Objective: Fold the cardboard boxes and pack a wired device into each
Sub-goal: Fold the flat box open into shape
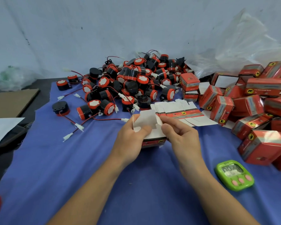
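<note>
Head view: both hands meet at mid-desk over one box (152, 141), half-erected, red printed side facing the camera, white flaps up. The left hand (131, 137) grips the box's left side, thumb pressed on the white flap. The right hand (181, 135) has its fingers (169, 119) pinching the top flap's right edge, apparently to tuck it in. So both sets of fingers are grasping the box, neither released. No device shows inside it, though the interior is mostly hidden.

Done so far, approx. – a big heap of folded boxes (250, 103) on the right of the desk. Some look closed, and at least one at the back shows an open white inside. Whether they're packed can't be told from here.

Left to do – plenty. A large pile of wired devices (131, 82), black w/ red caps, red leads and white plugs, sits loose behind the hands on the blue cloth (55, 159). A fanned stack of flat blanks (177, 109) lies just beyond the right hand, unfolded.

My read: task is mid-run, and this box is at the flap-folding stage, w/ a device to go in yet. A green timer (234, 175) sits near the right forearm.
</note>
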Demonstrator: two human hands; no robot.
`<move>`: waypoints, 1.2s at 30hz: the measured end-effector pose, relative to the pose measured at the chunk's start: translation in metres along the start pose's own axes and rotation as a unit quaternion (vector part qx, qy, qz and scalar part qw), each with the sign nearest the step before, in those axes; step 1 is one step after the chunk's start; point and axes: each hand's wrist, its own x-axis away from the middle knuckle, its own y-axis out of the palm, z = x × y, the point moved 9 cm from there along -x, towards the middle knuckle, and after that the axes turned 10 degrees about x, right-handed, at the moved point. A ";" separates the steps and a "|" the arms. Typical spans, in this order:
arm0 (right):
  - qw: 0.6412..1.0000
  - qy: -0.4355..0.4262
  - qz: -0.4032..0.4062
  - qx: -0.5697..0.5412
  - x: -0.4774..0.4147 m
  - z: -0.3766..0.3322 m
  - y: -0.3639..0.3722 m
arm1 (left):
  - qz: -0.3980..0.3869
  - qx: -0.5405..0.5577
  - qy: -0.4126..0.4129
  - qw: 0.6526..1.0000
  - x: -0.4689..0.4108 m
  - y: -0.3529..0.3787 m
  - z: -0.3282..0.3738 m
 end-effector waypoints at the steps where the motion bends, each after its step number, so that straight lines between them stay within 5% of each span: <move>1: 1.000 0.012 0.008 -0.003 -0.001 0.004 -0.002 | -0.015 -0.007 -0.003 1.000 0.002 0.004 0.000; 5: 0.997 0.075 -0.017 -0.001 -0.002 0.025 -0.001 | -0.065 -0.057 0.003 0.996 0.008 0.028 -0.006; 10: 0.996 0.064 -0.065 0.014 -0.003 0.021 0.007 | 0.002 0.002 0.040 0.999 0.005 0.013 -0.005; 16: 0.995 0.056 -0.048 0.061 -0.002 0.020 0.009 | -0.049 0.238 -0.030 0.969 0.006 0.013 -0.010; 21: 0.994 0.053 -0.033 0.088 -0.001 0.022 0.008 | -0.091 0.171 -0.041 0.980 0.002 0.018 -0.011; 30: 0.993 0.050 -0.051 0.097 -0.001 0.021 0.013 | 0.015 0.145 -0.034 0.989 -0.007 0.002 -0.020; 36: 0.986 0.056 -0.108 0.118 0.000 0.022 0.017 | -0.007 0.128 -0.052 0.990 -0.010 -0.005 -0.024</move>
